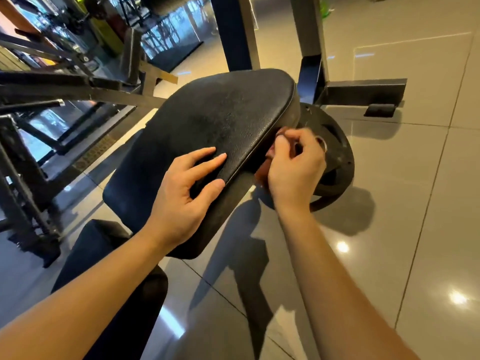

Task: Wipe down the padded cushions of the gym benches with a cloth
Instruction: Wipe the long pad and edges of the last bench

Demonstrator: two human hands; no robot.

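Along the right side edge of the black bench cushion (220, 118), the right hand (293, 167) clutched a bunched reddish-brown cloth (261, 174), fingers curled round it, pressing it to the pad's side. The left hand (181, 196) lay flat on top with its fingers spread, holding nothing and steadying the pad. Edge-wiping seemed to be the step in hand. The next move would call for drawing the cloth along the seam, clear of the weight plate (335, 162) just behind.

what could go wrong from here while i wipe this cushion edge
1. The right hand grips the cloth at the side of the cushion, with a weight plate close behind it. A long stroke may knock the knuckles on the plate.
2. The cloth is bunched small, so it may skip parts of the seam.
3. The left hand rests on the cushion top and may smudge it.
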